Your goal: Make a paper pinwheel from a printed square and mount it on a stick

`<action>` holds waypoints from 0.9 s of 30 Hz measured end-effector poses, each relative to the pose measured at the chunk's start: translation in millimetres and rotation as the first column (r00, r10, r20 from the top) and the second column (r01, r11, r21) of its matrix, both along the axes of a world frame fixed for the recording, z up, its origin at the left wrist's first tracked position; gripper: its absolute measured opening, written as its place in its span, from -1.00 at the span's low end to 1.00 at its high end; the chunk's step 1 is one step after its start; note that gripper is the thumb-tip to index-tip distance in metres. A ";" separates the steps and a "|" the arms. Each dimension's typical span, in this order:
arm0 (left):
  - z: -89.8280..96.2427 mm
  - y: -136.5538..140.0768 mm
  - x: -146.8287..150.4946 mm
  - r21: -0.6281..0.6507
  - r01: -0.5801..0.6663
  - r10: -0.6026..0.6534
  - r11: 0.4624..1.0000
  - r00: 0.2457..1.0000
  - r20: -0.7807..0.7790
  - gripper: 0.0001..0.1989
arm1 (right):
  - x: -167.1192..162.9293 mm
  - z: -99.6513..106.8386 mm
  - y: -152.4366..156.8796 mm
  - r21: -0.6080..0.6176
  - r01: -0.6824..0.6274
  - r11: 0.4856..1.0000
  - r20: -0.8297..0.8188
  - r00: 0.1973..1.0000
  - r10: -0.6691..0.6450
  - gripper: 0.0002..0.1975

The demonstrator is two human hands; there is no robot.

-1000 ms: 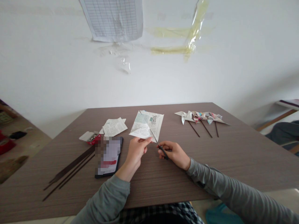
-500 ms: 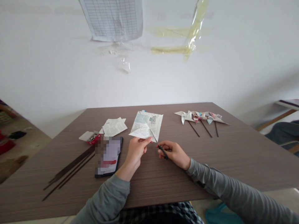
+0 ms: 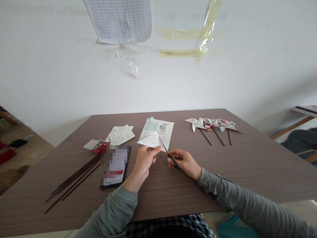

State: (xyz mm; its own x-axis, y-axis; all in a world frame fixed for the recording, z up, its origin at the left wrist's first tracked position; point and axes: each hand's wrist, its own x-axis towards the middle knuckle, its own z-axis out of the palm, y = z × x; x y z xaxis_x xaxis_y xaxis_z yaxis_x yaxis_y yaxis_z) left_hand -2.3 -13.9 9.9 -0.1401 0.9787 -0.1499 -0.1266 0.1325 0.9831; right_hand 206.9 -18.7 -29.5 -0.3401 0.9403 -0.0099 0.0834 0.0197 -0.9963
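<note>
A printed square of paper (image 3: 153, 134) is held up over the table's middle, pinched at its near edge by my left hand (image 3: 145, 159). My right hand (image 3: 184, 162) grips black-handled scissors (image 3: 170, 159), fingers wrapped round the handles. The scissor blades lie at the sheet's near right corner and point toward its centre; how far they have cut I cannot tell. Left of the sheet lies a small pile of similar printed papers (image 3: 122, 135). Three paper pinwheels (image 3: 198, 124) on dark sticks rest at the back right of the table.
On the left are a small open red-and-white box (image 3: 95, 145) of small metal pieces, several dark sticks (image 3: 74, 175) and a phone (image 3: 116, 167). The brown table (image 3: 223, 172) meets a white wall. Part of a seated person (image 3: 300, 143) shows at far right.
The paper has shifted slightly to the right, and its near left part lies flatter. My two hands have hardly moved.
</note>
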 end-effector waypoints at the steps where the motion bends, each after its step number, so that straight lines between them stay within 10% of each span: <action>1: 0.0 -0.2 0.0 -0.002 0.002 -0.002 1.000 1.000 -0.007 -0.83 | -0.1 -1.0 0.5 0.000 -0.004 1.000 -0.008 1.000 0.004 -0.26; 18: -2.5 4.3 0.2 -0.055 -0.076 0.077 0.996 0.997 0.012 -0.68 | 5.6 -9.9 2.9 0.026 0.004 1.000 0.029 1.000 -0.005 -0.34; 27: 3.9 18.5 -25.7 0.008 -0.256 0.255 0.967 0.967 0.017 -0.42 | 18.8 -24.4 11.6 0.056 -0.007 0.998 0.117 0.993 0.000 -0.69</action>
State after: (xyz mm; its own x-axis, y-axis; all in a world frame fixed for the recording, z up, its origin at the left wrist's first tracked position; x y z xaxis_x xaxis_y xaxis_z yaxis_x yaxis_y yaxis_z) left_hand -28.1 4.5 13.9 -0.3833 0.9122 -0.1445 -0.1705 0.0839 0.9818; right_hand 225.8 -7.1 -53.8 -0.3428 0.9394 0.0030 0.1988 0.0756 -0.9771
